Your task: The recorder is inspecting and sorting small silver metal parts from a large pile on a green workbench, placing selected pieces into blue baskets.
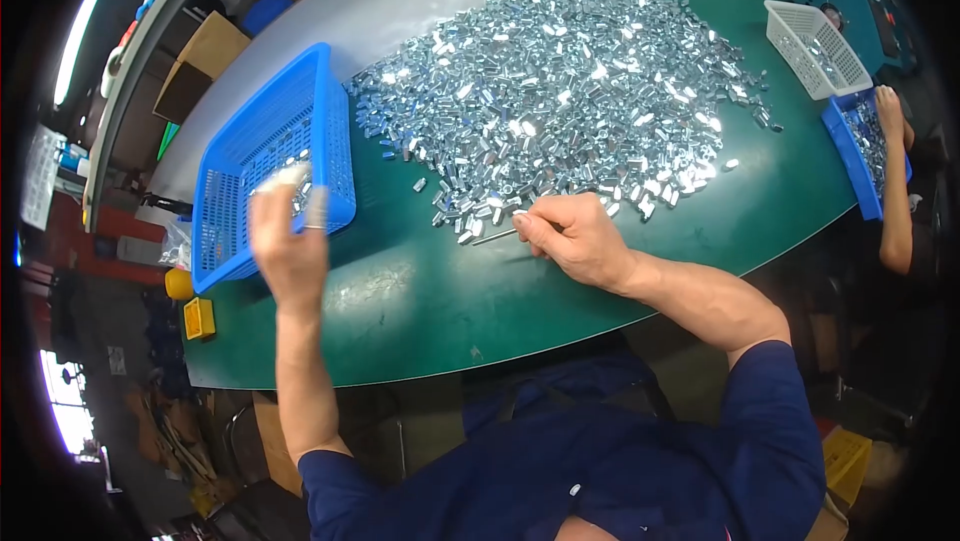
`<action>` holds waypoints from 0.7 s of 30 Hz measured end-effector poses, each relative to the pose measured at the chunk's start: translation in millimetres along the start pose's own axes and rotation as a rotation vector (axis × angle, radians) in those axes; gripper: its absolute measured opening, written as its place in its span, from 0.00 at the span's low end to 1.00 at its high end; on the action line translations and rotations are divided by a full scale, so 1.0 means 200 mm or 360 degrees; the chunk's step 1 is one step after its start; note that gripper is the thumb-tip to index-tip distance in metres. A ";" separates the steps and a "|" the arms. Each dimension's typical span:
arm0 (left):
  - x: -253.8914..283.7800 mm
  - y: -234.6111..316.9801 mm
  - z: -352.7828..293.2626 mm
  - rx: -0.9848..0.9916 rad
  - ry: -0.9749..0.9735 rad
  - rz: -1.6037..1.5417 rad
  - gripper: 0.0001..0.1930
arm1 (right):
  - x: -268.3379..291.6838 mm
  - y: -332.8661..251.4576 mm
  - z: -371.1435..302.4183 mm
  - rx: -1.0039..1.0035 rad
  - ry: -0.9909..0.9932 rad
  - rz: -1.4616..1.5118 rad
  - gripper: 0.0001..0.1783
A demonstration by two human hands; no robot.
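A broad heap of small shiny metal pieces (560, 91) covers the middle of the green table. At its near edge my right hand (578, 237) is closed around a thin metal rod (494, 237), whose tip points left toward loose pieces. My left hand (288, 253) is raised at the near right rim of a blue plastic basket (335, 131), blurred by motion. One of its fingers has a pale wrapping. Whether this hand holds anything is not visible. More metal pieces (298, 146) lie on the basket's floor, partly hidden by the hand.
At the right end, another person's hand (888, 113) reaches over a blue bin (848, 156) of metal pieces, beside a white basket (815, 49). A small yellow box (199, 318) sits at the table's left edge. The green table's curved front edge (520, 353) runs before my body.
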State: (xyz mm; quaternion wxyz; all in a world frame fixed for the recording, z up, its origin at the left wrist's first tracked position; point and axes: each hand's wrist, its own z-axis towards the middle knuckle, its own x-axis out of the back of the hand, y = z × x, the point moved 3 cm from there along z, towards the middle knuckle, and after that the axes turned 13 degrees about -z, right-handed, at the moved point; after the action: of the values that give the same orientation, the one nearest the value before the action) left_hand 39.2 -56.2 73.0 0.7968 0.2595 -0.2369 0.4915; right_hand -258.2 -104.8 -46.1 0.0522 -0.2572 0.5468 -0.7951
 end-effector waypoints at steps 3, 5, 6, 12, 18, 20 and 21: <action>-0.28 0.08 -0.12 0.0126 -0.0427 -0.0296 0.14 | 0.01 0.00 0.00 0.0002 -0.0060 -0.0033 0.18; -0.42 0.03 -0.18 0.0376 -0.0606 -0.0362 0.14 | -0.01 -0.02 0.00 0.0057 -0.0034 -0.0038 0.17; -0.47 0.00 -0.21 0.0373 -0.0607 -0.0366 0.14 | -0.02 -0.02 0.00 0.0056 -0.0031 -0.0042 0.17; -0.57 -0.10 -0.25 0.0382 -0.0610 -0.0400 0.11 | -0.01 0.01 0.01 0.0010 0.0040 -0.0039 0.19; -0.50 0.04 -0.30 0.1475 -0.0369 -0.1632 0.17 | 0.01 -0.03 -0.02 0.0158 -0.0032 -0.0155 0.11; -0.52 0.10 -0.34 0.1656 -0.0304 -0.2149 0.16 | 0.01 -0.02 -0.01 0.0141 -0.0011 -0.0125 0.10; -0.53 0.12 -0.37 0.1759 -0.0279 -0.2285 0.14 | 0.01 -0.02 -0.01 0.0121 0.0034 -0.0110 0.09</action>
State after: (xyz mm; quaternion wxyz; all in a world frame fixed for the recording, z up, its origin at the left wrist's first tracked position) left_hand -15.7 -69.3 -45.9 0.6527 0.7261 0.1913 -0.1009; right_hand -260.5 -101.5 -41.8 0.0286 -0.2655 0.5074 -0.8193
